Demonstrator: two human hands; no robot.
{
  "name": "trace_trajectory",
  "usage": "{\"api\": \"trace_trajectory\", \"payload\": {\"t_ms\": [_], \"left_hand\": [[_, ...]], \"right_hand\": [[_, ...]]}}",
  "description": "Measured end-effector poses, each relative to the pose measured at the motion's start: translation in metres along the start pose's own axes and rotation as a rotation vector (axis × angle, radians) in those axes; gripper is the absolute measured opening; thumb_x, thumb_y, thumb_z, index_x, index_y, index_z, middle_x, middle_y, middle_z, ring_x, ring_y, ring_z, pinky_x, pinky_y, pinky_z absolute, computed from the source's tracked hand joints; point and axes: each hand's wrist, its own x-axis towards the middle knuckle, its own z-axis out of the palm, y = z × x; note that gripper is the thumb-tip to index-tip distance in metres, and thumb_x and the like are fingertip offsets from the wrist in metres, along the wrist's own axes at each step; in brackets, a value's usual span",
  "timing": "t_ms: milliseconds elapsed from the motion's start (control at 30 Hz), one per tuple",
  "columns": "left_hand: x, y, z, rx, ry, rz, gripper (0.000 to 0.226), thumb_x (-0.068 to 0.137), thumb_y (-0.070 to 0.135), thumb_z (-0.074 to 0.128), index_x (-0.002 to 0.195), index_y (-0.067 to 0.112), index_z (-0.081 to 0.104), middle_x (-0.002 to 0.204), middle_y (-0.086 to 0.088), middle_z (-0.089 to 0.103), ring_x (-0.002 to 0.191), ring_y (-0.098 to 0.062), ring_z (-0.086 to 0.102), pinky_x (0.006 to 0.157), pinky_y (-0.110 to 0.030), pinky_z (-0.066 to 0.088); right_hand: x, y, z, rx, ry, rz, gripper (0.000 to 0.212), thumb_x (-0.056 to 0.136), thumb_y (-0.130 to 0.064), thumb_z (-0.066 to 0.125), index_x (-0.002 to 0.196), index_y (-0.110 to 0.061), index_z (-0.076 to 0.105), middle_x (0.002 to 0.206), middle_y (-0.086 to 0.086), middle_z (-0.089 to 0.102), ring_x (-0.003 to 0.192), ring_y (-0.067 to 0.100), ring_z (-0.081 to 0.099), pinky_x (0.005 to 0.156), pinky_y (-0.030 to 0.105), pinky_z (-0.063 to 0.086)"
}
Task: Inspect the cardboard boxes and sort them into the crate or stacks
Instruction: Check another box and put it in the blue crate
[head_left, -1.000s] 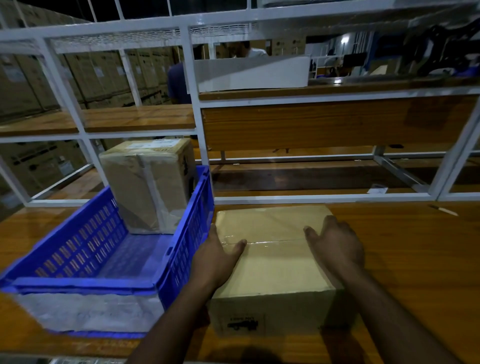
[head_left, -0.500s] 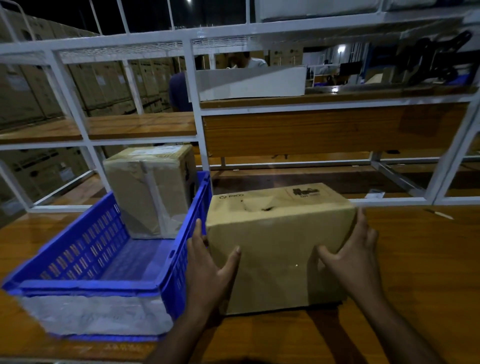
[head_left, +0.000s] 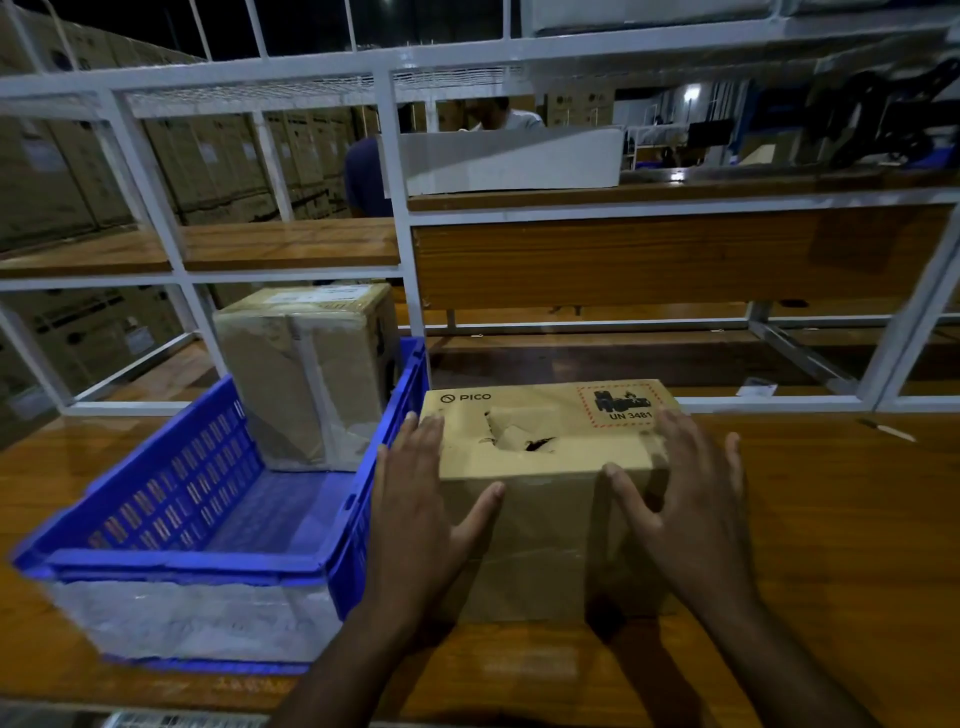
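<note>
A blue crate (head_left: 171, 499) sat at the left of the wooden table (head_left: 831, 519), a taped box (head_left: 306, 374) upright inside. Just beside it stood the torn cardboard box (head_left: 545, 467), left hand (head_left: 421, 499) and right hand (head_left: 691, 493) flat-fingered against its sides, perhaps pressing. A white rack (head_left: 400, 260) blocked behind.

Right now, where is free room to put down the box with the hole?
Bare tabletop lies right of the PICO box, up to the white frame. The blue crate has free floor in front of the taped box. Between crate and PICO box, the left hand fills the gap.
</note>
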Motion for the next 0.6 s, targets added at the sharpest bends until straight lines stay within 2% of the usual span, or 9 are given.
{"api": "trace_trajectory", "payload": {"t_ms": [67, 167, 300, 400, 500, 600], "left_hand": [[0.008, 0.001, 0.000, 0.128, -0.047, 0.082, 0.092, 0.088, 0.083, 0.031, 0.160, 0.026, 0.021, 0.167, 0.010, 0.015, 0.154, -0.003, -0.001, 0.126, -0.041, 0.005], [0.014, -0.002, 0.000, 0.215, -0.138, 0.109, 0.092, 0.088, 0.085, 0.015, 0.157, 0.027, 0.031, 0.165, 0.007, 0.027, 0.152, -0.002, 0.008, 0.127, -0.038, 0.007], [0.013, -0.005, 0.001, 0.193, -0.146, 0.101, 0.090, 0.088, 0.085, 0.019, 0.154, 0.028, 0.036, 0.161, 0.007, 0.035, 0.149, -0.003, 0.024, 0.123, -0.028, 0.012], [0.012, -0.007, 0.003, 0.196, -0.143, 0.102, 0.087, 0.089, 0.085, 0.022, 0.153, 0.028, 0.038, 0.160, 0.008, 0.037, 0.149, -0.003, 0.025, 0.123, -0.030, 0.015], [0.014, -0.006, 0.001, 0.227, -0.142, 0.119, 0.086, 0.090, 0.084, 0.020, 0.152, 0.028, 0.041, 0.159, 0.008, 0.039, 0.149, -0.004, 0.026, 0.126, -0.039, 0.019], [0.016, -0.005, 0.000, 0.221, -0.145, 0.139, 0.083, 0.090, 0.081, 0.024, 0.151, 0.027, 0.043, 0.158, 0.007, 0.041, 0.148, -0.004, 0.028, 0.124, -0.034, 0.016]], "right_hand": [[0.009, -0.004, 0.005, -0.138, -0.050, -0.078, 0.073, 0.090, -0.071, 0.031, 0.135, -0.019, 0.056, 0.145, 0.005, 0.053, 0.141, 0.021, 0.040, 0.122, 0.056, 0.005], [0.012, -0.011, 0.013, -0.245, -0.114, -0.110, 0.076, 0.093, -0.071, 0.019, 0.132, -0.020, 0.061, 0.140, 0.003, 0.059, 0.138, 0.019, 0.046, 0.123, 0.053, 0.003], [0.010, -0.010, 0.018, -0.218, -0.100, -0.097, 0.076, 0.094, -0.069, 0.021, 0.132, -0.017, 0.062, 0.137, 0.005, 0.061, 0.134, 0.020, 0.051, 0.122, 0.050, 0.015], [0.009, -0.009, 0.019, -0.218, -0.092, -0.103, 0.073, 0.095, -0.067, 0.025, 0.131, -0.016, 0.063, 0.136, 0.005, 0.062, 0.133, 0.020, 0.052, 0.121, 0.047, 0.015], [0.011, -0.011, 0.020, -0.243, -0.101, -0.096, 0.072, 0.095, -0.067, 0.025, 0.131, -0.017, 0.063, 0.137, 0.004, 0.062, 0.133, 0.020, 0.052, 0.121, 0.047, 0.016], [0.012, -0.013, 0.023, -0.260, -0.110, -0.082, 0.074, 0.095, -0.067, 0.024, 0.132, -0.017, 0.063, 0.137, 0.004, 0.061, 0.134, 0.019, 0.051, 0.121, 0.049, 0.019]]}}
